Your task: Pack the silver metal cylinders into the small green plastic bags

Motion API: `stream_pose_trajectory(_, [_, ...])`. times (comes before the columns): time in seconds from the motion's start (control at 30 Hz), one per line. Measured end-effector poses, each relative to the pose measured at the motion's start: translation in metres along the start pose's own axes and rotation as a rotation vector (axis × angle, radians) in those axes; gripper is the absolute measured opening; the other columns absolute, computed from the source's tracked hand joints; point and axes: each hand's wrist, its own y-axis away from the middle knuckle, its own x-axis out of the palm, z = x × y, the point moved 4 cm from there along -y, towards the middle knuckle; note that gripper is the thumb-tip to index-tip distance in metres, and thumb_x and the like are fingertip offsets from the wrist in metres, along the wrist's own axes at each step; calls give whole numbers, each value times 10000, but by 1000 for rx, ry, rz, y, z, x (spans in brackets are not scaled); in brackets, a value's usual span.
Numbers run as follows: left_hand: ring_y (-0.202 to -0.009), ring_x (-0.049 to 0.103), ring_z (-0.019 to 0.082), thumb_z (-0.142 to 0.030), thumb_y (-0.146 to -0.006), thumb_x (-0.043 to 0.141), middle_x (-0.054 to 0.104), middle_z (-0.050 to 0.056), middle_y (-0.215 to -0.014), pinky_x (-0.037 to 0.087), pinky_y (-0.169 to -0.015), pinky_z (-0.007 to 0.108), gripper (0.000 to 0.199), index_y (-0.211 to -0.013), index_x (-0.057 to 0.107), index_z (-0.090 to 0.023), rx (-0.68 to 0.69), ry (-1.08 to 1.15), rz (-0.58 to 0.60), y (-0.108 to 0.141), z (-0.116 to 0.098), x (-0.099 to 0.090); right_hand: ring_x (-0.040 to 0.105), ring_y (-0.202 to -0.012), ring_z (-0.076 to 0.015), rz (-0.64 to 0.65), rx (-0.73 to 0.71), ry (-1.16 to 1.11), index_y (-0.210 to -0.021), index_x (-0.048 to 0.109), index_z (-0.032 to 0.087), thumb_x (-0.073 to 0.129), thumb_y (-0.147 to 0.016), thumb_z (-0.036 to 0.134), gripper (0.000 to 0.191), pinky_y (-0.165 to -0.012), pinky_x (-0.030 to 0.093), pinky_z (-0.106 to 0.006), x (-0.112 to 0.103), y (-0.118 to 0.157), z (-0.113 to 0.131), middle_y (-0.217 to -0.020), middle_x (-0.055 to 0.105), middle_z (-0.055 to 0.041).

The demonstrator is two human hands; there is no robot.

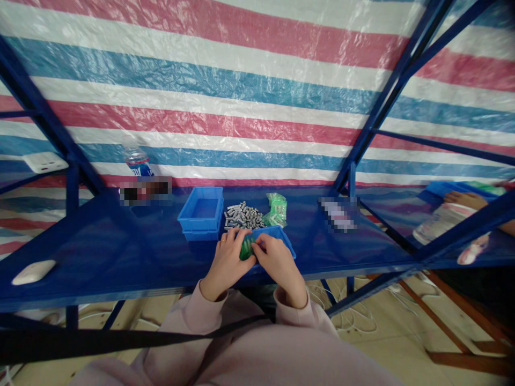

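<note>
Small green packet pinched between both hands, low over the near blue bin at the front middle of the blue shelf. Left hand curled around the packet's left end, fingers folded tight on it, thumb side toward the other hand, a ring on one finger. Right hand closed on the packet's right end, fingertips pressing its top edge, knuckles up. Hands touching each other over the packet; most of the packet hidden, only a strip of green in view between them. Cannot tell what the packet contains.

Just behind the hands, a loose heap of small grey metal cylinders lying on the shelf. Right of the heap and touching it, a pile of green plastic bags. Left of the heap, an empty-looking blue tray stacked on another of the same kind.

Farther left, a clear water bottle with a blue label standing at the back edge, against the striped red, white and blue tarpaulin. White oval object lying near the front left corner of the shelf. White power strip on a ledge at far left.

Far right, beyond the blue frame post, another person's hand resting near a second bottle.

Pink sleeves below.
</note>
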Motion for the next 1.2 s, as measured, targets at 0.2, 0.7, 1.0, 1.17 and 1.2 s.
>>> stream_pose_trajectory(0.2, [-1092, 461, 267, -314, -729, 592, 497, 54, -1197, 385, -932, 403, 470, -1188, 499, -265, 12, 18, 30, -5, 2, 0, 600, -656, -154, 30, -31, -2, -843, 597, 213, 475, -885, 250, 134, -563, 273, -241, 1, 2, -1, -693, 652, -17])
stream_pose_trajectory(0.7, [-1062, 469, 260, -332, -665, 647, 547, 22, -1137, 374, -877, 388, 467, -1110, 516, -284, -16, 78, 69, -12, 3, 2, 604, -692, -154, 73, -77, -84, -837, 566, 197, 386, -908, 201, 193, -609, 307, -235, -4, 5, 1, -719, 647, -25])
stream_pose_trajectory(1.0, [-1043, 475, 255, -326, -649, 650, 558, 13, -1098, 361, -855, 376, 438, -1056, 500, -266, -50, 58, 48, -11, 1, 2, 590, -683, -132, 132, -141, -195, -779, 598, 188, 410, -879, 156, 215, -641, 366, -224, -7, 2, -1, -746, 664, -19])
stream_pose_trajectory(1.17, [-1034, 471, 242, -299, -645, 629, 557, 7, -1086, 346, -850, 362, 422, -1042, 490, -267, -52, 61, 44, -11, 2, 2, 604, -707, -134, 158, -187, -238, -791, 618, 179, 420, -870, 148, 216, -665, 399, -225, -11, 1, -1, -772, 674, -20])
stream_pose_trajectory(1.2, [-1034, 469, 241, -293, -642, 626, 556, 6, -1086, 344, -851, 361, 424, -1041, 488, -268, -55, 62, 45, -11, 2, 1, 605, -709, -134, 161, -195, -241, -790, 624, 178, 418, -872, 149, 223, -672, 406, -227, -12, 1, -1, -775, 676, -20])
